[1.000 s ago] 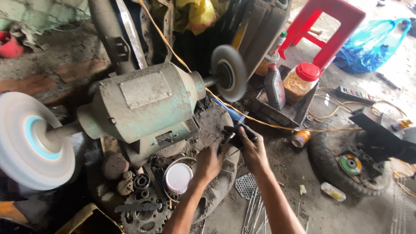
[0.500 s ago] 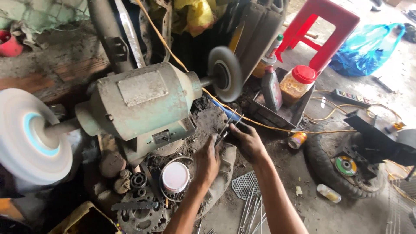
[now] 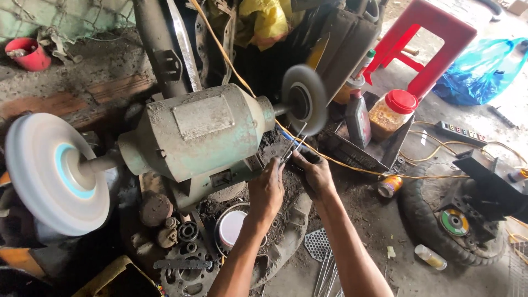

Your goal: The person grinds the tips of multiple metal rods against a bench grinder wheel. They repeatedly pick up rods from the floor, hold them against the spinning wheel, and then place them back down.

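A green bench grinder (image 3: 201, 137) sits in the middle, with a large white buffing wheel (image 3: 55, 173) on its left shaft and a grey wheel (image 3: 305, 99) on its right. My left hand (image 3: 268, 190) and my right hand (image 3: 313, 171) together grip a thin metal piece (image 3: 292, 144). Its tip is raised to the lower edge of the grey wheel. Both hands sit just below and in front of that wheel.
A yellow cable (image 3: 352, 165) runs past my right hand. A jar with a red lid (image 3: 391, 113) and a dark bottle (image 3: 357, 118) stand in a tray. A red stool (image 3: 426, 38), a tyre with a disc (image 3: 451, 223), a white lid (image 3: 231, 228) and bearings (image 3: 187, 234) lie around.
Both hands have moved up and closer to the grey wheel, bringing the thin metal piece to its lower edge. The view has shifted slightly.
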